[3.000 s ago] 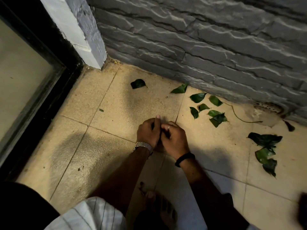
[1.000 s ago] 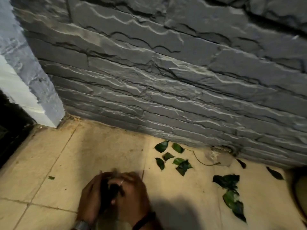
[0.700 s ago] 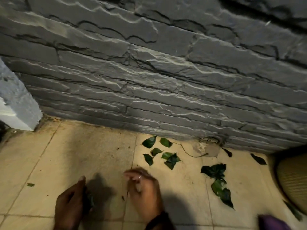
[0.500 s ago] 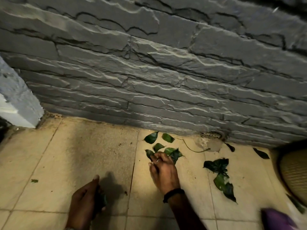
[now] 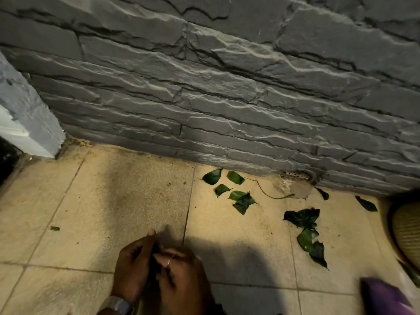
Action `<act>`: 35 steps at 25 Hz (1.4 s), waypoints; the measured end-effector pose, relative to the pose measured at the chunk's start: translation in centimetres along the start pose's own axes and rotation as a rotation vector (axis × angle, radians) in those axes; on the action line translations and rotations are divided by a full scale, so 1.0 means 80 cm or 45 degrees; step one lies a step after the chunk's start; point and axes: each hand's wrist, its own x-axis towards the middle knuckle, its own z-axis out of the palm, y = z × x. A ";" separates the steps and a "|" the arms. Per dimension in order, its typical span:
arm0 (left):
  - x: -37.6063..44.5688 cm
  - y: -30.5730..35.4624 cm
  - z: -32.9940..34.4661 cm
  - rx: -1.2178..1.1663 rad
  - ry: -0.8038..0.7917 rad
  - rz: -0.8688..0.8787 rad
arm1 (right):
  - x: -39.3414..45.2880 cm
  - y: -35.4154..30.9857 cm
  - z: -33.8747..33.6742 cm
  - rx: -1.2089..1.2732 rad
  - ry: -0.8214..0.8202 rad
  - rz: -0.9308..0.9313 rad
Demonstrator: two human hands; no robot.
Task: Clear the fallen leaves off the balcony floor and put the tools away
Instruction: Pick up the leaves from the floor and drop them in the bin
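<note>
While a small leaf scrap (image 5: 54, 228) is lying at far left on the tiled floor (image 5: 136, 201), the left hand (image 5: 134, 267) and right hand (image 5: 181, 280) are meeting at near centre, fingers curling around dark gathered leaves (image 5: 156, 262). Further right, loose leaves (image 5: 241, 200) are lying beside the stone wall (image 5: 227, 87), with a larger leaf cluster (image 5: 306, 233) beyond and a woven basket (image 5: 406, 230) at far right.

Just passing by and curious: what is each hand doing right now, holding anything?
Left hand: curled round dark leaves held between both hands.
Right hand: fingers curled, pressing a leaf into that bunch.
</note>
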 end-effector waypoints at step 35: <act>0.008 -0.009 -0.023 -0.009 0.166 -0.045 | 0.199 0.126 -0.104 -0.660 0.212 -0.032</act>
